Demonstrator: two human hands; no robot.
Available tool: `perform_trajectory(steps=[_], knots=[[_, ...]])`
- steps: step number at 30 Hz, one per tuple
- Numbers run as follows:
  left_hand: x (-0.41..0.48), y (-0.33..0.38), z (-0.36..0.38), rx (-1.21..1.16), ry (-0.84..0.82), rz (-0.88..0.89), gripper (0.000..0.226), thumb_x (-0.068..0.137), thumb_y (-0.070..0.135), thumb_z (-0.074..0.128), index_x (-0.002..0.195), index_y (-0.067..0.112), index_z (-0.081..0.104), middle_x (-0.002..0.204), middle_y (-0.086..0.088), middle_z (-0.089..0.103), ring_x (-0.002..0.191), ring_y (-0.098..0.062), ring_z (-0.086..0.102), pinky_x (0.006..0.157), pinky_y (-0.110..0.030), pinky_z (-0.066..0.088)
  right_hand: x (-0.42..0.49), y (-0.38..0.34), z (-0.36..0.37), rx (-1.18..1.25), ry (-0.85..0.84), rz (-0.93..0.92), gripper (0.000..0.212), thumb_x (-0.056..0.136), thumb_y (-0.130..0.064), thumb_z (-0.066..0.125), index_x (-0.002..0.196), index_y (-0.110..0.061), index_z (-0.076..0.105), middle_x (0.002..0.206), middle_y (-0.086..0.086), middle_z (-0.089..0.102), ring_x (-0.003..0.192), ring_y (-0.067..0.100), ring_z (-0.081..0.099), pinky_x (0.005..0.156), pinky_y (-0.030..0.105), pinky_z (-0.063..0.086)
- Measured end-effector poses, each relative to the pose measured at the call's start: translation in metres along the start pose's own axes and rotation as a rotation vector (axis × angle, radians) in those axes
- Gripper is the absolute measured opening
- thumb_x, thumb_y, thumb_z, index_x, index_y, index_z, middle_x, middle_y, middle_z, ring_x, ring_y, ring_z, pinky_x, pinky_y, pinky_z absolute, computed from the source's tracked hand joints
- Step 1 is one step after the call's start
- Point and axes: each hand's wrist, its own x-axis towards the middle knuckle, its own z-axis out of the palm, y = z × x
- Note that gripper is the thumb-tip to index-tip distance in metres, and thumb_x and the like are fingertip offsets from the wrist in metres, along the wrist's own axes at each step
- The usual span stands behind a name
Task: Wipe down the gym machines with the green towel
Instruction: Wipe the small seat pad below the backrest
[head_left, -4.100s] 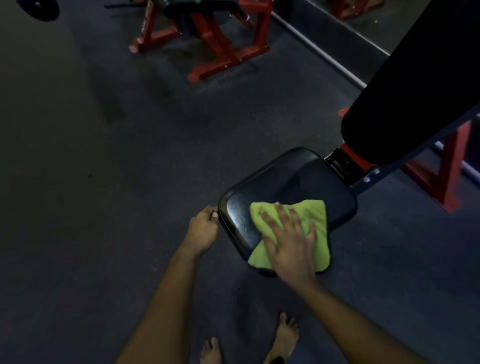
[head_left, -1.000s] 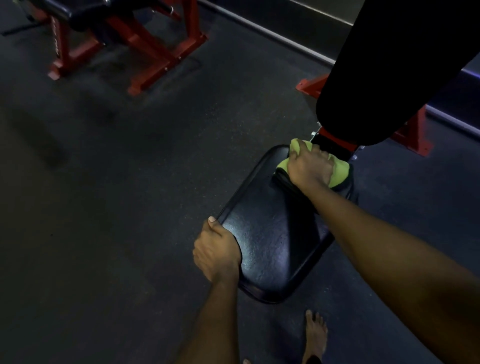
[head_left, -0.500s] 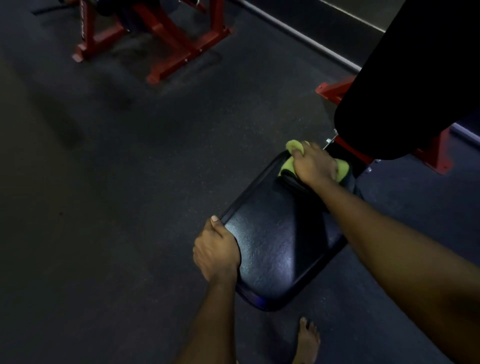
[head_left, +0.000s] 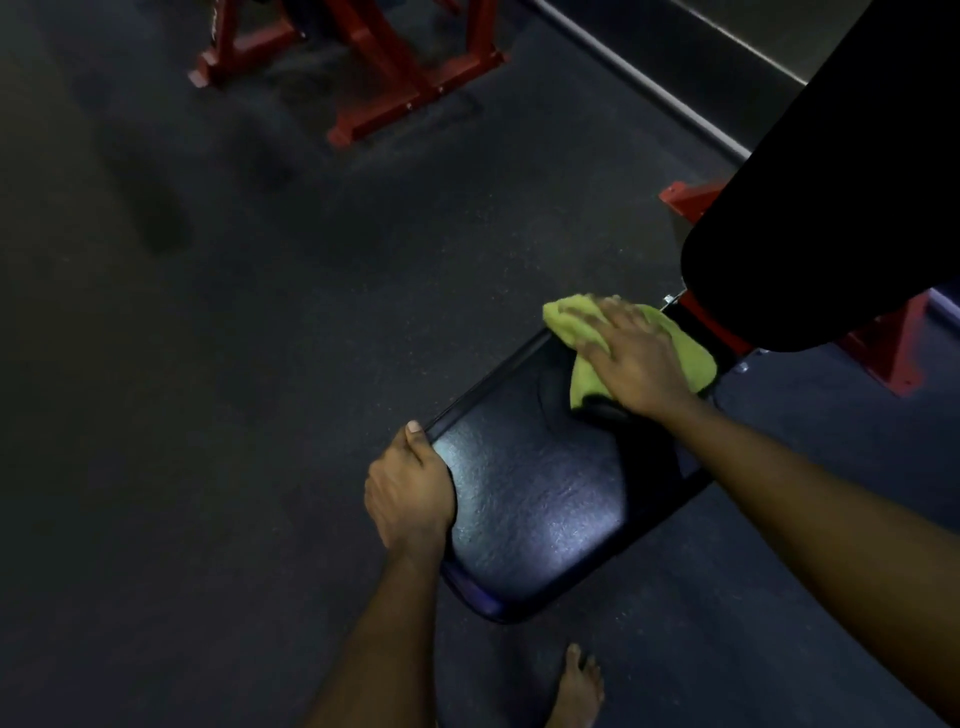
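No legible text, labels, brands or numbers anywhere in view.

Green towel (head_left: 691, 358) mostly under right hand (head_left: 631, 358), fingertips (head_left: 592, 319) blurred. I can't see left hand (head_left: 408, 491) fingers below seat (head_left: 535, 509) edge. Backrest (head_left: 831, 208), foot (head_left: 579, 691) cut off.

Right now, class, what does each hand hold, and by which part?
The left hand grips the seat pad by its near-left edge. The right hand holds nothing: it presses flat on the green towel at the pad's far end.
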Motion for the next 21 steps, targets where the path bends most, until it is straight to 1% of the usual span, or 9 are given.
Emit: perform_trajectory(steps=[2, 4, 6, 8, 12, 15, 17, 19, 21], knots=[[0.001, 0.0, 0.001, 0.011, -0.003, 0.002, 0.046, 0.107, 0.036, 0.032, 0.105, 0.01, 0.071, 0.086, -0.008, 0.07, 0.078, -0.022, 0.057, 0.076, -0.034, 0.04, 0.035, -0.016, -0.004, 0.09, 0.001, 0.203, 0.051, 0.1, -0.05, 0.034, 0.143, -0.031, 0.055, 0.15, 0.003, 0.051, 0.138, 0.031, 0.046, 0.109, 0.045, 0.037], [0.002, -0.002, 0.002, 0.011, -0.005, 0.004, 0.048, 0.108, 0.036, 0.032, 0.103, 0.009, 0.071, 0.085, -0.006, 0.069, 0.08, -0.023, 0.06, 0.077, -0.036, 0.043, 0.056, -0.04, -0.004, 0.043, -0.031, 0.277, 0.044, 0.101, -0.043, 0.038, 0.13, -0.025, 0.065, 0.136, 0.009, 0.06, 0.126, 0.034, 0.054, 0.102, 0.044, 0.041], [0.002, -0.004, 0.002, -0.005, 0.003, 0.0, 0.05, 0.107, 0.037, 0.031, 0.098, 0.008, 0.07, 0.079, -0.002, 0.066, 0.078, -0.021, 0.06, 0.076, -0.037, 0.043, 0.056, -0.063, 0.0, -0.096, -0.036, 0.188, 0.043, 0.099, -0.042, 0.039, 0.121, -0.022, 0.07, 0.13, 0.009, 0.065, 0.121, 0.032, 0.057, 0.102, 0.044, 0.04], [0.002, -0.005, 0.002, -0.017, 0.006, 0.001, 0.051, 0.107, 0.038, 0.03, 0.098, 0.007, 0.07, 0.082, -0.005, 0.068, 0.08, -0.023, 0.062, 0.077, -0.038, 0.045, 0.044, -0.078, 0.01, -0.168, -0.032, 0.021, 0.042, 0.1, -0.042, 0.041, 0.122, -0.022, 0.071, 0.132, 0.005, 0.066, 0.125, 0.026, 0.055, 0.111, 0.045, 0.031], [-0.003, -0.002, -0.002, -0.019, -0.005, -0.009, 0.048, 0.109, 0.035, 0.031, 0.105, 0.005, 0.069, 0.095, -0.014, 0.069, 0.08, -0.017, 0.048, 0.078, -0.034, 0.035, -0.012, -0.083, 0.022, 0.047, -0.056, -0.299, 0.052, 0.098, -0.051, 0.036, 0.136, -0.027, 0.064, 0.147, -0.001, 0.057, 0.142, 0.022, 0.043, 0.123, 0.049, 0.013], [-0.004, -0.001, -0.005, -0.014, -0.003, -0.012, 0.047, 0.109, 0.034, 0.032, 0.106, 0.005, 0.069, 0.094, -0.014, 0.069, 0.08, -0.017, 0.048, 0.078, -0.033, 0.033, -0.057, -0.057, 0.014, 0.065, -0.093, -0.444, 0.049, 0.101, -0.051, 0.037, 0.149, -0.044, 0.046, 0.162, -0.012, 0.035, 0.154, 0.014, 0.021, 0.124, 0.054, 0.006], [-0.003, -0.002, -0.005, -0.013, 0.001, -0.014, 0.048, 0.109, 0.034, 0.031, 0.102, 0.006, 0.069, 0.082, -0.007, 0.065, 0.078, -0.019, 0.052, 0.077, -0.033, 0.035, -0.073, -0.037, 0.007, -0.016, -0.102, -0.369, 0.052, 0.101, -0.057, 0.034, 0.152, -0.054, 0.033, 0.166, -0.016, 0.024, 0.157, 0.012, 0.01, 0.12, 0.064, 0.005], [-0.003, -0.003, -0.004, -0.008, -0.001, -0.023, 0.048, 0.108, 0.034, 0.031, 0.096, 0.007, 0.068, 0.07, 0.006, 0.054, 0.074, -0.018, 0.053, 0.076, -0.034, 0.036, -0.072, -0.023, 0.003, -0.089, -0.077, -0.184, 0.055, 0.098, -0.067, 0.032, 0.152, -0.062, 0.021, 0.168, -0.016, 0.016, 0.157, 0.016, 0.004, 0.114, 0.073, 0.006], [-0.003, -0.001, -0.003, -0.006, -0.009, -0.022, 0.048, 0.108, 0.034, 0.031, 0.093, 0.007, 0.067, 0.067, 0.011, 0.048, 0.072, -0.017, 0.053, 0.075, -0.034, 0.036, -0.051, -0.018, -0.001, -0.06, -0.077, 0.042, 0.059, 0.096, -0.072, 0.036, 0.15, -0.066, 0.016, 0.17, -0.015, 0.005, 0.157, 0.024, -0.003, 0.109, 0.077, 0.007]])
